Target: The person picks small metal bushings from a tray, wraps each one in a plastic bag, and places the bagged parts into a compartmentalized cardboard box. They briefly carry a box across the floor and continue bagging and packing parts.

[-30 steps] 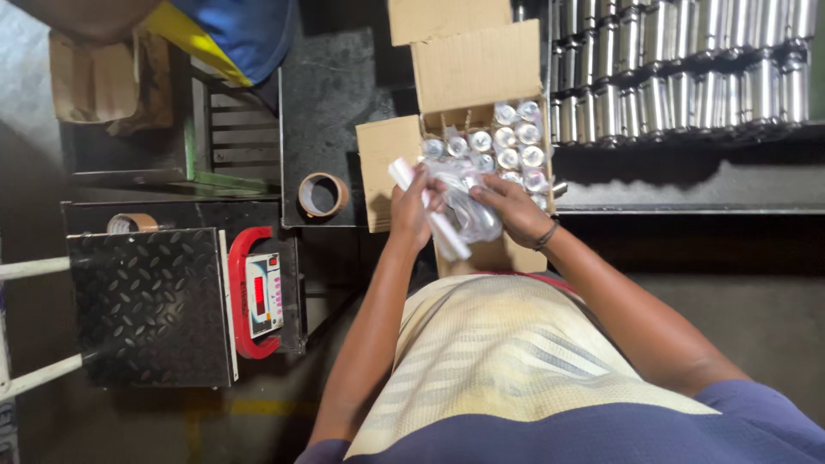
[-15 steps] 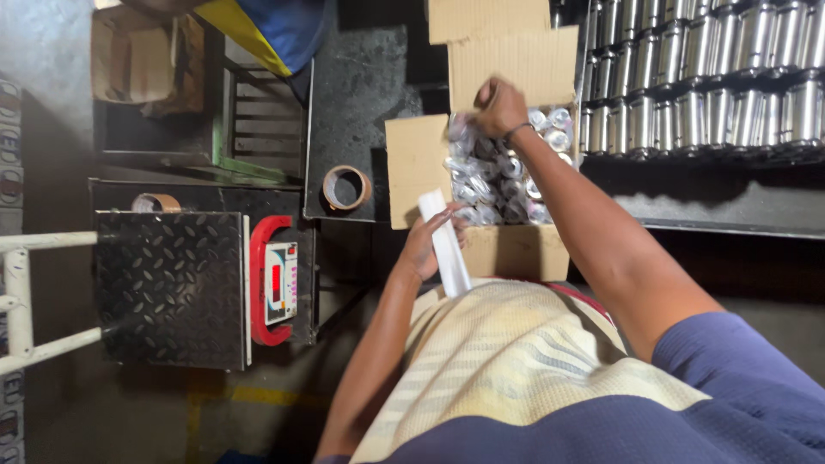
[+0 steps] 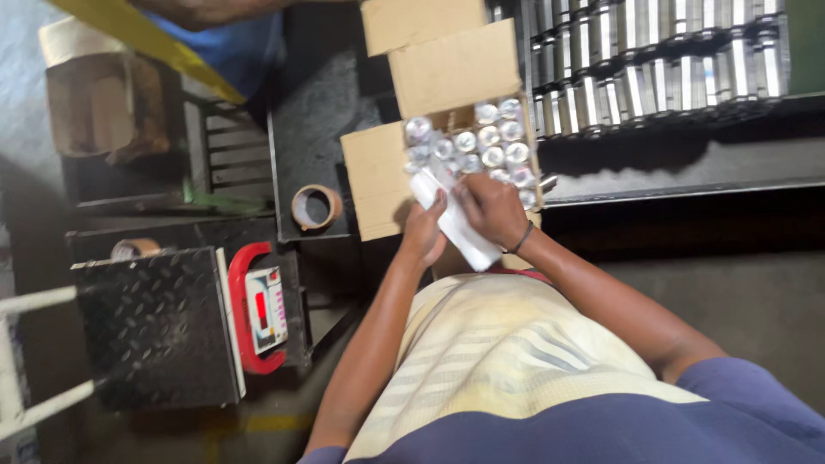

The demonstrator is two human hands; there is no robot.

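Single head-worn view, steeply downward and close over the cardboard box (image 3: pixel 447 103) and platform scale (image 3: pixel 155 326).

Two hands, the left hand (image 3: pixel 424 232) and the right hand (image 3: pixel 490 209), share one white wrapped packet (image 3: pixel 455 225). One open cardboard box (image 3: pixel 378 176) holds about a dozen round silver parts (image 3: pixel 491 157). Two tape rolls show: one (image 3: pixel 316 207) beside the box, another (image 3: pixel 135 249) behind the one platform scale (image 3: pixel 155 326).
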